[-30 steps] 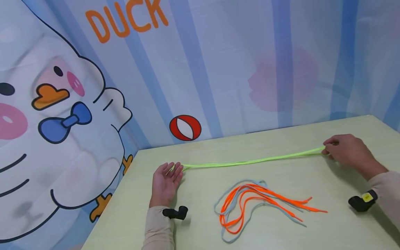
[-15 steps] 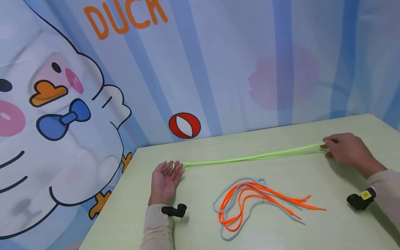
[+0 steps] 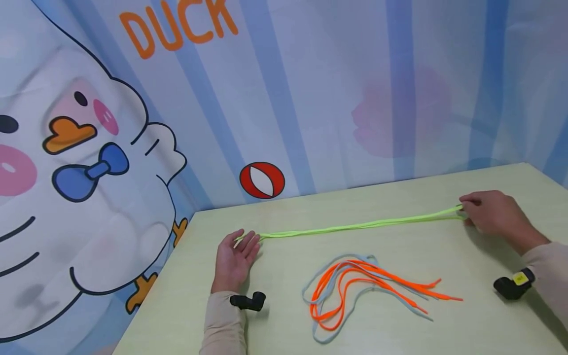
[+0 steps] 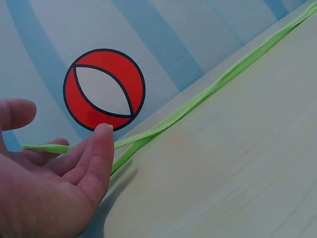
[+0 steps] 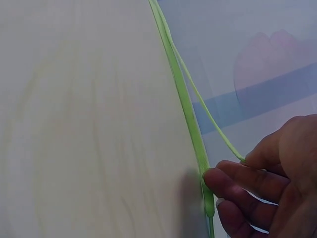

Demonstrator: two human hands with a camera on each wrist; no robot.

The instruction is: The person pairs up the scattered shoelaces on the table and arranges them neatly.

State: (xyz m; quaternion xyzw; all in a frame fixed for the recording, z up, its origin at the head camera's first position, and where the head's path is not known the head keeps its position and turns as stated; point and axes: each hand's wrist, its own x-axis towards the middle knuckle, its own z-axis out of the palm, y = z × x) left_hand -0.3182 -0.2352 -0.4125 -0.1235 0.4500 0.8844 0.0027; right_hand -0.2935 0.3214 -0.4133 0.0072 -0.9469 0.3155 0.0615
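Green lacing [image 3: 377, 224] stretches nearly straight between the two hands, above the far side of the counter [image 3: 399, 335], its two strands running almost together through the middle. Half a second ago they fanned apart over much of the right half; now the gap has narrowed to the stretch nearest the right hand [image 3: 494, 214]. Both hands have barely shifted, so I take the change as the strands being drawn level, with the right end the part that remains uneven.

In the right wrist view, that hand's fingers [image 5: 247, 181] pinch the slimmer-looking strand, and a lower fingertip rests against the broader one. The left hand [image 3: 235, 264] faces palm up, its fingers [image 4: 101, 158] loosely bent around the other end, with a tip [image 4: 44, 148] poking out past them; they hide the contact, so I can't tell whether they clamp the lacing or merely carry it.

Nearer the person, orange laces [image 3: 377, 271] and grey-blue laces [image 3: 324, 341] lie looped together, undisturbed.
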